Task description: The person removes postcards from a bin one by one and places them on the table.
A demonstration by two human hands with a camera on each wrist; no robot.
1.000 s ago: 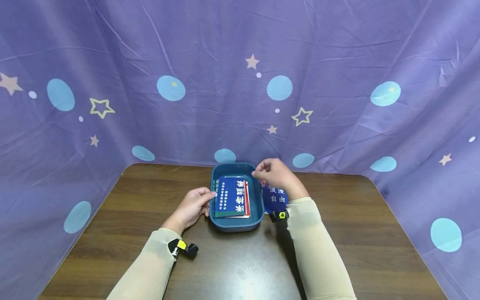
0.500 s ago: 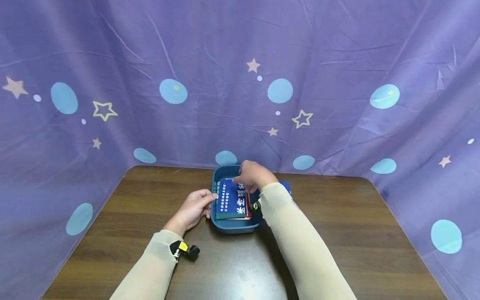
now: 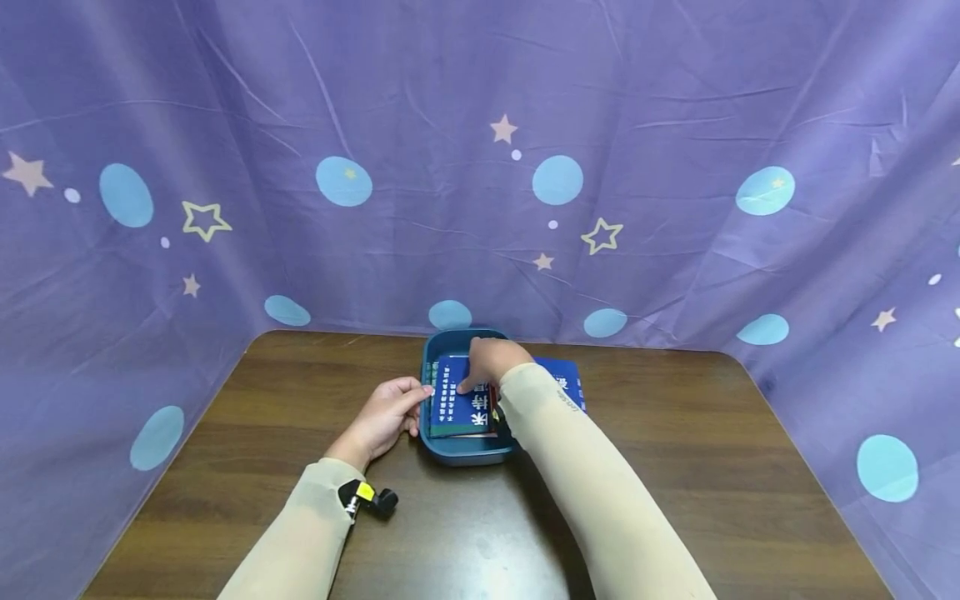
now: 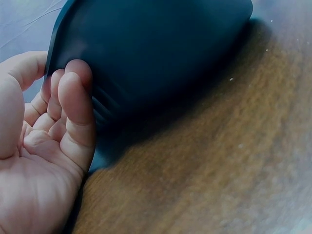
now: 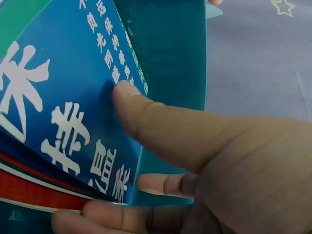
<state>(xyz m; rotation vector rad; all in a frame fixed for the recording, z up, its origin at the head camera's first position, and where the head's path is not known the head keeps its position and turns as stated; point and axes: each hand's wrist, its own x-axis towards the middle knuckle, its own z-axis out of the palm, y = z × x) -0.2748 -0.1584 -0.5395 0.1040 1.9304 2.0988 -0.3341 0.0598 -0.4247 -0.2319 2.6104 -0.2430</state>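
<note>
Left hand: we see it (image 3: 386,414) pinching the left rim of a dark teal bin (image 3: 467,456), thumb over the edge, fingers against the outer wall.
Right hand: we find it (image 5: 234,165) spread over the stack inside, thumb touching the white-lettered blue card (image 5: 83,87), fingers along the stack's edge.
Red card: we see its strip (image 5: 34,187) beneath the blue one.
Second blue card: we spot it (image 3: 564,375) right of the bin, partly hidden by the right sleeve (image 3: 600,492).
Bin: we see it on the wooden table (image 3: 247,433), near the purple curtain (image 3: 450,250).
</note>
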